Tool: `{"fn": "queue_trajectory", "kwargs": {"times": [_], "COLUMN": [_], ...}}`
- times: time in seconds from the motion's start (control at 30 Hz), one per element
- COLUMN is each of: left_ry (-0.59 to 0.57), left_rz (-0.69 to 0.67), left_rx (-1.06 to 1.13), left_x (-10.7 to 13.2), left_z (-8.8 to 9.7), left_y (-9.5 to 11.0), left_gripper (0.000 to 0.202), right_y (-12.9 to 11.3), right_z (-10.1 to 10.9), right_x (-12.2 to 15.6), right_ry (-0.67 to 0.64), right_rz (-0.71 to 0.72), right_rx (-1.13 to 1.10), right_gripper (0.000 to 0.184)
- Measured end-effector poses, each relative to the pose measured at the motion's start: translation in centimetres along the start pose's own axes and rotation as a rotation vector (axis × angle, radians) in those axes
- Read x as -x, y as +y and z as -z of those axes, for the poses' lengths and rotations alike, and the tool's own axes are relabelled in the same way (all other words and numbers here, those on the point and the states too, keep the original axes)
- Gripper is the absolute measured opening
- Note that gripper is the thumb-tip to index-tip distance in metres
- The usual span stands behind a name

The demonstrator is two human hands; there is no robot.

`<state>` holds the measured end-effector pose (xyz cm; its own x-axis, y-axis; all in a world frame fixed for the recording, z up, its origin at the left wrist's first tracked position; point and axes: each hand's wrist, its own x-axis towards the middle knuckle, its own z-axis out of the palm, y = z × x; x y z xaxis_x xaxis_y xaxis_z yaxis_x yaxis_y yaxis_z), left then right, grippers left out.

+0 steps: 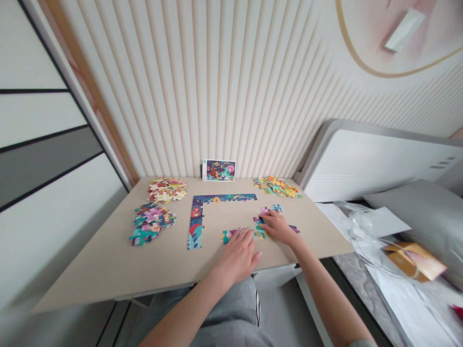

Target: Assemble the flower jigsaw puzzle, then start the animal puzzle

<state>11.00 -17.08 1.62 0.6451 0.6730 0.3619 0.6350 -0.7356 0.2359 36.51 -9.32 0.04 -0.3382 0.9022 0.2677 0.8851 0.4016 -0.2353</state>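
Note:
My left hand (239,251) lies palm down at the table's front, its fingers stretched flat over a joined strip of jigsaw pieces (225,236). To its right, my right hand (278,226) has its fingers bent down on a purple and dark jigsaw piece (265,211) above the strip's right end. The fingertips partly cover the pieces there. A blue leaf-patterned piece (278,207) lies just beyond that hand, and a dark purple piece (294,229) shows behind its wrist. Left of both hands, a joined L-shaped puzzle border (196,217) forms a top and left edge.
A picture card (219,170) of the puzzle leans against the ribbed wall. Loose pieces lie in a red and cream pile (167,189), a teal and purple pile (151,223) and a yellow pile (278,187). A bed with papers and an orange box (414,260) stands right of the table (119,260).

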Motion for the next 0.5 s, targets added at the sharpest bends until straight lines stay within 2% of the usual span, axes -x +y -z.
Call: {"fn": "queue_trajectory", "kwargs": {"times": [0.13, 0.23, 0.37, 0.5], "left_ry": [-0.014, -0.012, -0.001, 0.004], "left_rz": [0.017, 0.004, -0.006, -0.011], "left_rx": [-0.002, -0.027, -0.025, -0.005], "left_x": [-2.1, -2.5, -2.0, -1.8], "left_z": [-1.0, -1.9, -2.0, -1.5], "left_y": [0.9, 0.9, 0.7, 0.6], "left_gripper": [0.039, 0.046, 0.044, 0.044], "right_y": [0.5, 0.8, 1.1, 0.8], "right_z": [-0.2, 0.1, 0.1, -1.0], "right_x": [-0.8, -1.3, -1.9, -1.9], "right_ry": [-0.041, -0.071, -0.099, 0.040], "right_rz": [-0.026, -0.045, -0.102, -0.154], "right_rx": [-0.023, -0.101, -0.412, -0.660], "right_gripper": [0.038, 0.038, 0.043, 0.032]}}
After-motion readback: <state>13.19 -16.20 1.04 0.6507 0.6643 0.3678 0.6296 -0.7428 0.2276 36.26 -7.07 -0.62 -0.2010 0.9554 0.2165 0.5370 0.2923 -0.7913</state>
